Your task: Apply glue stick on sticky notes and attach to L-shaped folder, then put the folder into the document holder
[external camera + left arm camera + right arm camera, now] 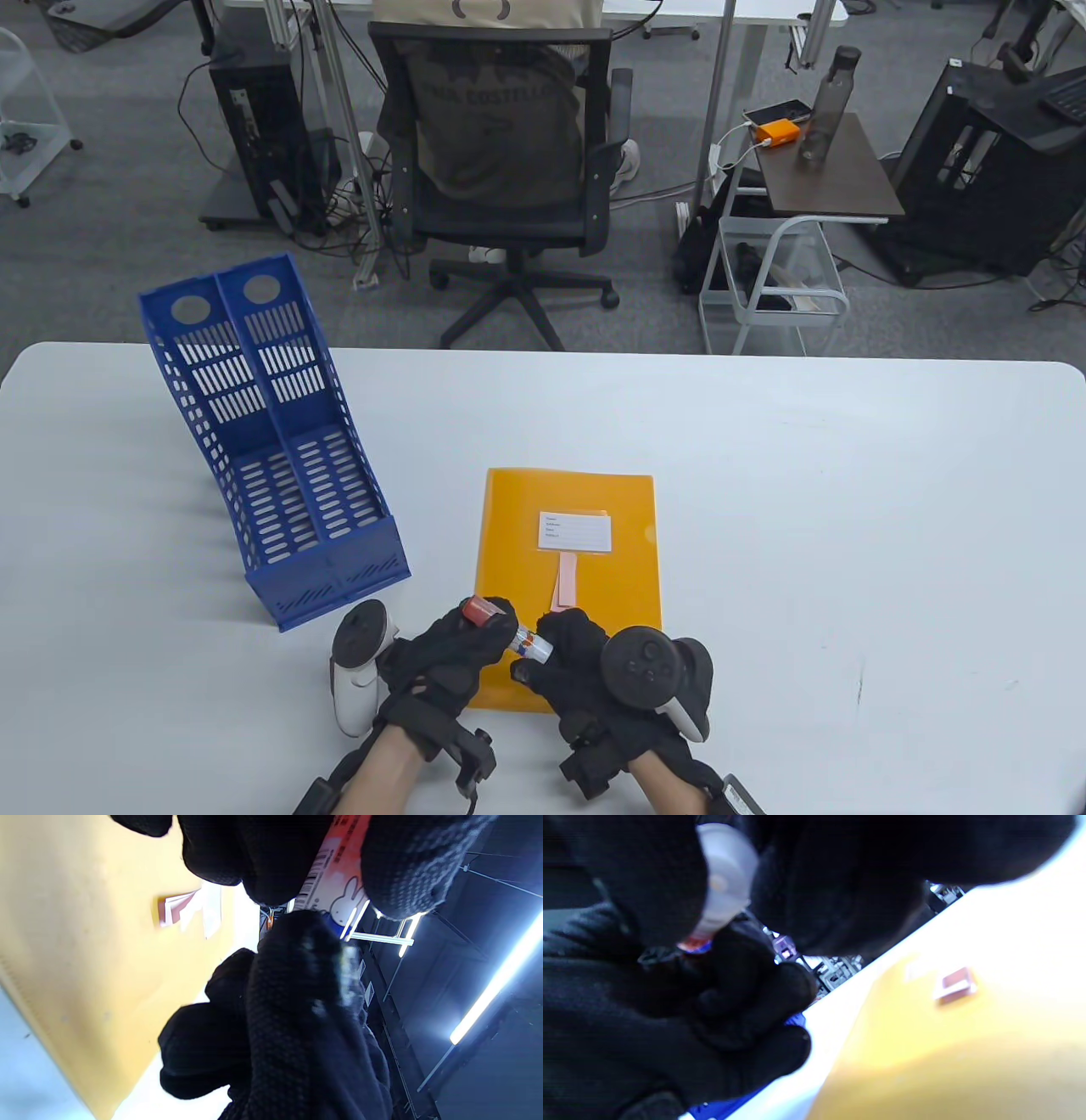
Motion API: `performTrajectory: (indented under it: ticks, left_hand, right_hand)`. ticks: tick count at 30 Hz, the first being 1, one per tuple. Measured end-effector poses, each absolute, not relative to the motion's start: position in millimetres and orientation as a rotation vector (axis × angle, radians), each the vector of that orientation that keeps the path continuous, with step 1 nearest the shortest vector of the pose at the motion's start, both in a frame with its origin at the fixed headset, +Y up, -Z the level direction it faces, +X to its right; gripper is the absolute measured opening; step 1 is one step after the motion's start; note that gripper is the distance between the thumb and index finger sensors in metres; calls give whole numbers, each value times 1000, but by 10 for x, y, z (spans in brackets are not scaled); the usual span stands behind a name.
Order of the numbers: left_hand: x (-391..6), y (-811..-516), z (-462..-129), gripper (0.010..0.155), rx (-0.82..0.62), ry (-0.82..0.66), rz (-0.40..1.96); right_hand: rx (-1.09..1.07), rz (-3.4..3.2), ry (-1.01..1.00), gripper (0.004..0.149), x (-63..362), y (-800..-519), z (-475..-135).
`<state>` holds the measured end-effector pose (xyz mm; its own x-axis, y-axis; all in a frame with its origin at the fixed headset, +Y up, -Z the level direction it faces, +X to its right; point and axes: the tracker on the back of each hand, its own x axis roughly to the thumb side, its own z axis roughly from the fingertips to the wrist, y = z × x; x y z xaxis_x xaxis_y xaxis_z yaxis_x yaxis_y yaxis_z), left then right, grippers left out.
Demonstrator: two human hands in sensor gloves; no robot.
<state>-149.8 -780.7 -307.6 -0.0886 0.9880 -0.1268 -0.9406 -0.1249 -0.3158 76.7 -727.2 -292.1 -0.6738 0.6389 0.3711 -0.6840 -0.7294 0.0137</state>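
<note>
Both my hands are on the glue stick (519, 635), above the tabletop's near edge, over the near-left corner of the folder (567, 586). My left hand (454, 658) curls round the red cap end; my right hand (577, 666) pinches the white printed barrel. The stick's long axis runs slantwise: red cap pointing toward the tabletop's far-left corner, the barrel's base down toward me and to the right. In the left wrist view the barrel (335, 882) shows a glossy label, orange fading to white, with a barcode and a little rabbit drawing. In the right wrist view I get the round white base (725, 878), blurred, between my dark knitted fingers.

The folder is a flat, shiny orange-yellow plastic rectangle, long axis running from the near edge toward the far edge. A white lined label (576, 531) sits on its upper half, and a narrow pink sticky note (566, 581) lies just below it, its long axis along the folder's. Whether that note is stuck down, I cannot tell.

The document holder (271, 441) stands near the tabletop's left side, well apart from the folder: blue slotted plastic, two compartments, tall back toward the far edge, low front toward me.
</note>
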Motion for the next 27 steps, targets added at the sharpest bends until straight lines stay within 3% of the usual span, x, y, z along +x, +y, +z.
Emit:
performTrajectory:
  ticks: [5, 10, 13, 15, 18, 24, 27]
  left_hand:
    - [-1506, -7791, -3050, 62, -388, -192, 1743]
    - [-1471, -7785, -3066, 62, -383, -212, 1701]
    - [-1470, -7783, -3067, 62, -379, -207, 1725]
    - [-1482, -7789, -3060, 62, -357, -186, 1711]
    - [-1473, -7774, -3059, 62, -368, -197, 1710]
    - [-1467, -7773, -3064, 62, -358, -202, 1664]
    - [-1484, -7800, -3083, 62, -375, -198, 1686]
  right_hand:
    - [494, 2096, 161, 73, 778, -7374, -2996]
    - [435, 2211, -71, 66, 815, -7275, -2945]
    - [420, 2103, -1, 68, 848, -7345, -2971]
    - [395, 2002, 100, 79, 864, -7399, -2993]
    - [430, 2024, 193, 70, 847, -7406, -3011]
    - [415, 2159, -31, 67, 870, -7301, -2975]
    - [436, 2122, -20, 67, 874, -7343, -2992]
